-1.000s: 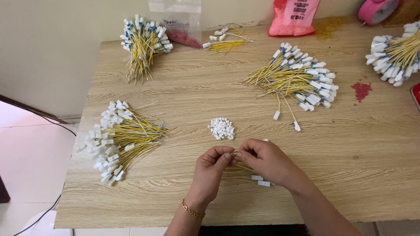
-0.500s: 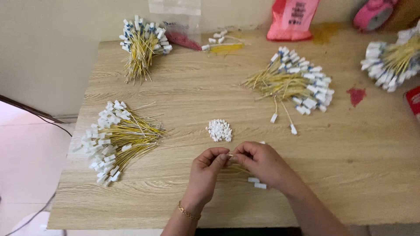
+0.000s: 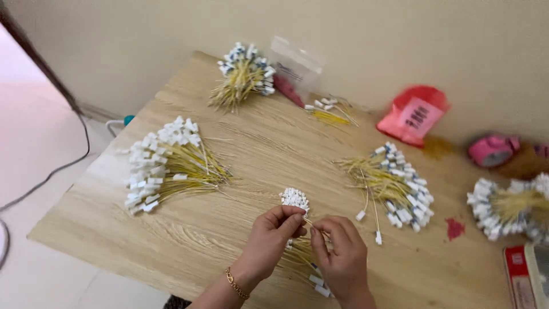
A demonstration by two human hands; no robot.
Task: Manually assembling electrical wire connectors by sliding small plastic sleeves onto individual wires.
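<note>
My left hand [image 3: 273, 236] and my right hand [image 3: 338, 252] meet over the near edge of the wooden table [image 3: 240, 149], pinching a thin yellow wire [image 3: 309, 222] between their fingertips. A gold bracelet circles my left wrist. Under my hands lies a small bunch of yellow wires with white plugs [image 3: 306, 266]. A little heap of loose white connectors [image 3: 294, 198] sits just beyond my left fingers.
Bundles of yellow wires with white plugs lie at the left [image 3: 166, 163], far back [image 3: 243, 74], back centre [image 3: 330, 111], right of centre [image 3: 392, 183] and right edge [image 3: 509, 206]. A red bag [image 3: 413, 114], pink tape roll [image 3: 493, 150] and clear plastic bag [image 3: 294, 66] stand along the wall.
The camera view has tilted and swung left, so the table appears rotated. My hands stay together at the near edge, still working the same wire.
</note>
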